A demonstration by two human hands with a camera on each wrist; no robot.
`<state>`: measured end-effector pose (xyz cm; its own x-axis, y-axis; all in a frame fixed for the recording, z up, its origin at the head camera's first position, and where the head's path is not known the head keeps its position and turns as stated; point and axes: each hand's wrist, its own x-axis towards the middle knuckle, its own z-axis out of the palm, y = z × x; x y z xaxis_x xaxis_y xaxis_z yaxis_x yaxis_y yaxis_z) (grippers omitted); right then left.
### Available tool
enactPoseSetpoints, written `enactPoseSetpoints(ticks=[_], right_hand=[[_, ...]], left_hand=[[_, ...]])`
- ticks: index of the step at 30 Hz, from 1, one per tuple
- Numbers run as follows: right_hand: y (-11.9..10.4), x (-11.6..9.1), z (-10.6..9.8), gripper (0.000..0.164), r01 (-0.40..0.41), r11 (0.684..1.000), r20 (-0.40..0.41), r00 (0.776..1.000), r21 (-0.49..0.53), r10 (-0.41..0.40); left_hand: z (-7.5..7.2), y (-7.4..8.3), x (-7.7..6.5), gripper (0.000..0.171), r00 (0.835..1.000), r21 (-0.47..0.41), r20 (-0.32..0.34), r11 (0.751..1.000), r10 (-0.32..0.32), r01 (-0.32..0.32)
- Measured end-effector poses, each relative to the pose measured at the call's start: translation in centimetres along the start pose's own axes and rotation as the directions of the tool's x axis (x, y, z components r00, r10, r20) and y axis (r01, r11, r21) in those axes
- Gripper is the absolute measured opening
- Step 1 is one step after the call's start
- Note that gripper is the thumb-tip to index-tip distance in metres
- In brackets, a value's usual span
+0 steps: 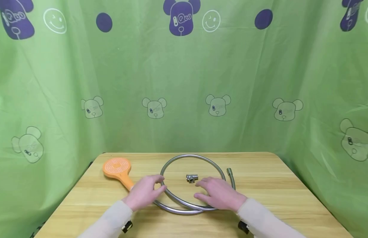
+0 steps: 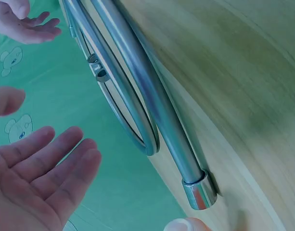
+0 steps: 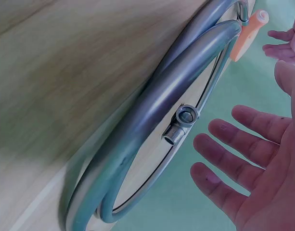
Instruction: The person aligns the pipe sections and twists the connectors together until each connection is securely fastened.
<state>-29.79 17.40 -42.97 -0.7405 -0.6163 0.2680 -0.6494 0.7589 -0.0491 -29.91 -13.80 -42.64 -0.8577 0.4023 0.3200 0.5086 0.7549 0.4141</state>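
A coiled metal shower hose [image 1: 188,155] lies on the table. Inside its loop sits a small metal tee fitting [image 1: 191,178], whose round openings show in the right wrist view. To the left is an orange shower head [image 1: 116,166], its handle partly hidden behind my left hand [image 1: 144,192]. That hand hovers over the loop's left side, fingers loosely spread, holding nothing. My right hand [image 1: 219,194] is above the loop's right side, fingers relaxed and nothing in them. One hose end [image 1: 229,172] points away at the right; a metal collar [image 2: 200,192] caps the other.
The wooden table [image 1: 276,215] has a rounded far corner at the right. Green printed curtains [image 1: 184,76] surround it at the back and on both sides. A small black device [image 1: 127,226] is strapped under the left sleeve, and another [image 1: 243,227] under the right.
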Motion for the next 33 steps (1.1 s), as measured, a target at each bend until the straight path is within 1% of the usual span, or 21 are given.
enactPoseSetpoints(ticks=[5, 8, 11, 13, 16, 19, 21, 26, 29, 33], right_hand=[[-0.3, 0.4, 0.2, 0.053, 0.027, 1.000, -0.009, 1.000, 0.004, -0.027], [-0.5, 0.6, 0.3, 0.052, 0.046, 0.999, -0.019, 0.999, 0.004, -0.046], [-0.7, 0.8, 0.4, 0.051, 0.054, 0.998, -0.019, 0.998, 0.007, -0.054], [-0.9, 0.9, 0.4, 0.051, 0.056, 0.998, -0.017, 0.998, 0.011, -0.056], [-1.1, 1.1, 0.4, 0.051, 0.052, 0.998, -0.002, 0.999, 0.021, -0.052], [-1.2, 1.2, 0.5, 0.051, 0.055, 0.998, 0.012, 0.998, 0.028, -0.055], [-1.3, 1.3, 0.5, 0.050, 0.062, 0.998, 0.017, 0.998, 0.031, -0.063], [-1.6, 1.7, 0.7, 0.055, 0.092, 0.996, 0.015, 0.996, 0.021, -0.092], [-1.8, 2.1, 0.8, 0.056, 0.111, 0.994, 0.012, 0.994, 0.019, -0.112], [-2.2, 2.5, 1.0, 0.054, 0.129, 0.991, 0.000, 0.992, 0.022, -0.129]], left_hand=[[-0.4, -0.3, 0.1, 0.021, 0.996, -0.037, -0.079, 0.999, -0.038, 0.035], [-0.5, -0.5, 0.1, 0.020, 0.988, -0.039, -0.125, 0.995, -0.091, 0.087], [-0.7, -0.6, 0.1, 0.022, 0.970, -0.035, -0.183, 0.988, -0.157, 0.153], [-1.0, -0.7, 0.1, 0.023, 0.955, -0.032, -0.222, 0.980, -0.198, 0.195], [-1.4, -0.9, 0.0, 0.024, 0.933, -0.035, -0.263, 0.969, -0.244, 0.244], [-1.6, -1.1, -0.2, 0.026, 0.923, -0.041, -0.272, 0.961, -0.273, 0.272], [-1.8, -1.3, -0.3, 0.028, 0.919, -0.043, -0.272, 0.958, -0.285, 0.284], [-2.4, -2.0, -0.6, 0.027, 0.906, -0.078, -0.263, 0.943, -0.333, 0.323], [-2.9, -2.6, -0.9, 0.028, 0.891, -0.100, -0.265, 0.930, -0.368, 0.354], [-3.4, -3.4, -1.3, 0.030, 0.870, -0.106, -0.283, 0.915, -0.404, 0.390]])
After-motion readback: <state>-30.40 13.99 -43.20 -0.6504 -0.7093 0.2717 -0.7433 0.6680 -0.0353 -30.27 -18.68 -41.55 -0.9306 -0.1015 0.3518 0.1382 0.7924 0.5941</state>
